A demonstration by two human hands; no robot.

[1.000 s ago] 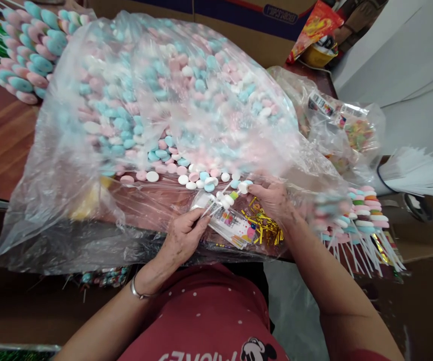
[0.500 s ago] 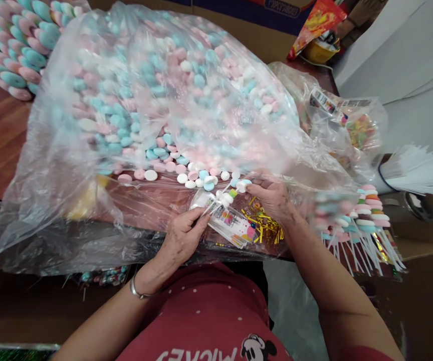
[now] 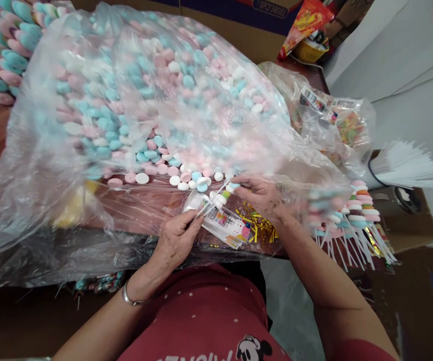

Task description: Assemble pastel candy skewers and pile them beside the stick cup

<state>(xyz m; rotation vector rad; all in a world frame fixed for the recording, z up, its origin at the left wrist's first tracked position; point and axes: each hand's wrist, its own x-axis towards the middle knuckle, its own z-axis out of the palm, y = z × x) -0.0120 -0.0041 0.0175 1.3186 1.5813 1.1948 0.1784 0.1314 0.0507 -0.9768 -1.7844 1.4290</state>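
Note:
My left hand [image 3: 179,238] is closed, pinching a thin white stick [image 3: 212,200] that slants up to the right. My right hand [image 3: 259,195] is closed on a pale blue and white marshmallow [image 3: 233,186] close to the stick's upper end; its fingers partly hide the contact. Just below lie a green piece [image 3: 226,194] and white marshmallows [image 3: 219,201]; whether they sit on a stick, I cannot tell. Under the hands is a clear packet with a printed label [image 3: 226,220], beside gold foil strips [image 3: 259,223].
A large clear plastic bag [image 3: 134,100] heaped with pink, blue and white marshmallows covers the table. Finished-looking marshmallow skewers [image 3: 352,215] lie at the right, near a bundle of white sticks [image 3: 408,163]. More stacked marshmallows [image 3: 4,55] stand at far left.
My right hand has brought its marshmallow leftward, closer to the stick in my left hand. The whole view has shifted a little, so the surroundings appear farther left.

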